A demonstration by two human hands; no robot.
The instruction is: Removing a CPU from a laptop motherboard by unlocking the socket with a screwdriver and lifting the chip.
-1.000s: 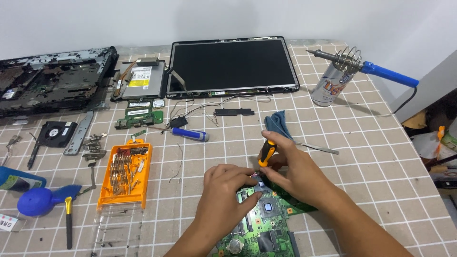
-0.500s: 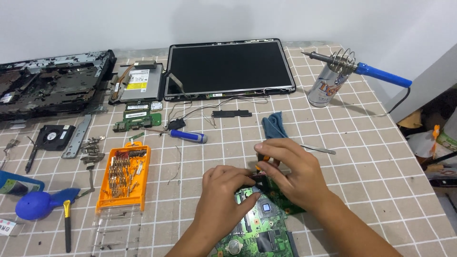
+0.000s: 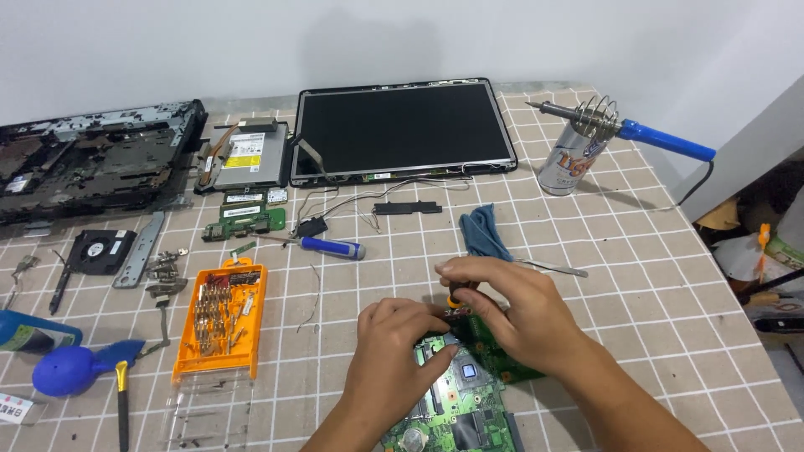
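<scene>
At twelve o'clock lies the screen (image 3: 402, 130), at ten the gutted chassis (image 3: 88, 159); an orange bit case (image 3: 220, 318) sits at nine. At six, the green board (image 3: 456, 402) rests flat on the tiled table (image 3: 653, 276): light, stiff, fragile, probably best held by its edges. The left hand (image 3: 394, 351) presses open-fingered on it. The right hand (image 3: 507, 314) is clamped on a small screwdriver (image 3: 453, 301), upright at the board's top edge.

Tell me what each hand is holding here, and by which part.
The right hand grips a small orange-and-black screwdriver by its handle, mostly hidden by the fingers. The left hand holds nothing; it rests on the green circuit board.
</scene>
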